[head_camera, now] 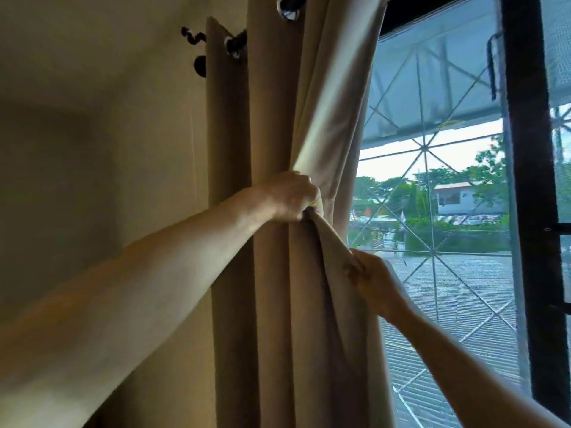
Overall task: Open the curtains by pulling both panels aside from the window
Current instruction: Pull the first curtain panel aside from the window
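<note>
A tan curtain panel (272, 304) hangs in bunched folds at the left side of the window (448, 211), its metal eyelets on a black rod (236, 44) at the top. My left hand (293, 196) is clenched on the panel's inner edge at mid height. Lower and to the right, my right hand (370, 279) pinches the same edge where the fabric folds outward. The pale lining of the panel shows above my left hand. No second panel is in view.
A plain beige wall (92, 149) fills the left. The rod ends in a curled black finial (191, 35) with a bracket below. A dark window frame post (537, 211) stands at the right, with a metal grille and rooftops outside.
</note>
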Motion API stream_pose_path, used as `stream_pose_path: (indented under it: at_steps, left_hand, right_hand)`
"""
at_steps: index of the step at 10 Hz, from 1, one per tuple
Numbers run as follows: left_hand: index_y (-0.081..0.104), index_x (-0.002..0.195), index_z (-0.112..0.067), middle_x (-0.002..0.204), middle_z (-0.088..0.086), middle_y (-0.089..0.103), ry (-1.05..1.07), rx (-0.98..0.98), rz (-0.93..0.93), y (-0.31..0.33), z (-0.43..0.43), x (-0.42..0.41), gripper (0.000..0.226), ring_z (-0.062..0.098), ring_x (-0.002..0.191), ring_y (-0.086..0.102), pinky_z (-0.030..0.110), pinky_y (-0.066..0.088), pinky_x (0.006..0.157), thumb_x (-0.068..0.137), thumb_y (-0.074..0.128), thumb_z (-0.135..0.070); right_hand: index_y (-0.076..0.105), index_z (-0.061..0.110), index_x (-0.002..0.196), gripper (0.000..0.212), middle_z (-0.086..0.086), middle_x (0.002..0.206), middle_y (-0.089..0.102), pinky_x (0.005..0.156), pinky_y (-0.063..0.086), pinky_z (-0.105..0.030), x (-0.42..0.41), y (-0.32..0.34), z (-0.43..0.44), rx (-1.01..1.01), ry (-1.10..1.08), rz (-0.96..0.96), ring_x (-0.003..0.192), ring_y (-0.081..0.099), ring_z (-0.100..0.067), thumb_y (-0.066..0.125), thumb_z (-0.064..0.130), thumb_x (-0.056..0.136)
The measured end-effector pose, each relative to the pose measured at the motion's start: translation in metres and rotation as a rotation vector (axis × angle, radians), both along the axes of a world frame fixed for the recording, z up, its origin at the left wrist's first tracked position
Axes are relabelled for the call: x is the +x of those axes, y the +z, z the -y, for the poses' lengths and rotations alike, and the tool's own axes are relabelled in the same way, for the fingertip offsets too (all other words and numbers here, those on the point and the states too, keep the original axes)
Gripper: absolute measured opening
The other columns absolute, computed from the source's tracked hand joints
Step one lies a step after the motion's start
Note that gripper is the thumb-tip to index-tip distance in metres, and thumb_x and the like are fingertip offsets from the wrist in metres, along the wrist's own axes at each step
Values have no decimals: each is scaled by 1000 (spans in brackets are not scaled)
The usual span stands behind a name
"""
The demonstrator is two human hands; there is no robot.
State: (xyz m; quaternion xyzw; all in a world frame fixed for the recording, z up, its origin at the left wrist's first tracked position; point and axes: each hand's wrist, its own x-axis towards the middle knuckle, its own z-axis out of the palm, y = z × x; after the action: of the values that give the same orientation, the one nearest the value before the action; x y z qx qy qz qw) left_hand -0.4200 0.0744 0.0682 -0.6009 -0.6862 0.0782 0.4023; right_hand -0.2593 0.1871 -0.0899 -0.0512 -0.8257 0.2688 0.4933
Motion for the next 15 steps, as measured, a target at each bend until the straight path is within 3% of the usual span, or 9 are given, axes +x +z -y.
stream_pose_path:
  at_steps: [1,2,4,6,7,8,10,12,15]
  left_hand:
    - [78,105,-27,109,-2,78,90,-94,12,4,27,29,46,23,117,67,43,49,101,73,50,-9]
    - [78,106,-31,108,-4,78,67,-82,37,7,42,33,57,20,119,66,42,48,102,72,52,5]
    - [78,108,-29,111,-5,78,47,-31,55,8,53,0,55,19,116,66,35,50,100,73,54,6]
    - [78,108,-27,108,-5,78,92,32,83,10,71,-39,55,20,104,69,29,49,83,74,53,7]
    - [79,104,-28,103,-4,79,92,37,86,13,78,-68,56,22,100,70,33,55,83,70,51,7]
    - [79,100,-28,100,-4,79,88,45,95,13,84,-96,57,22,96,70,37,57,83,67,49,7]
    - [79,100,-29,97,-3,79,90,75,97,13,93,-146,56,22,93,71,31,54,75,68,50,7]
    - [78,102,-31,100,-5,79,54,80,80,11,99,-194,55,23,97,71,34,55,85,70,51,5]
    - [77,100,-28,102,-6,79,40,75,56,11,109,-246,51,24,99,71,35,53,91,69,52,3]
  right_hand:
    - [54,16,62,35,15,47,44,43,31,-12,-14,3,6,-22,73,-6,42,41,7,49,-17,75]
    - [57,8,66,23,14,48,41,44,27,-16,-33,3,4,-2,73,18,43,37,4,52,-13,75]
    - [58,15,75,19,9,56,47,46,32,-23,-68,7,3,56,62,49,47,37,2,53,-3,74]
    - [60,20,77,21,5,56,50,46,33,-24,-109,15,17,85,21,83,48,41,0,52,1,75]
    - [57,23,70,22,5,52,48,43,30,-18,-130,21,26,123,-12,85,44,41,-1,53,2,77]
    - [58,27,74,22,-1,56,55,47,36,-28,-153,24,31,137,-23,98,48,47,-8,53,6,78]
    - [57,16,81,8,-9,63,62,49,36,-30,-202,26,38,165,-52,117,52,50,-13,54,9,78]
    - [50,8,73,5,4,56,42,44,26,-21,-243,26,48,188,-23,87,47,34,-5,51,4,76]
    - [54,15,76,12,6,59,45,46,29,-23,-294,25,62,159,-5,88,50,37,-4,49,3,78]
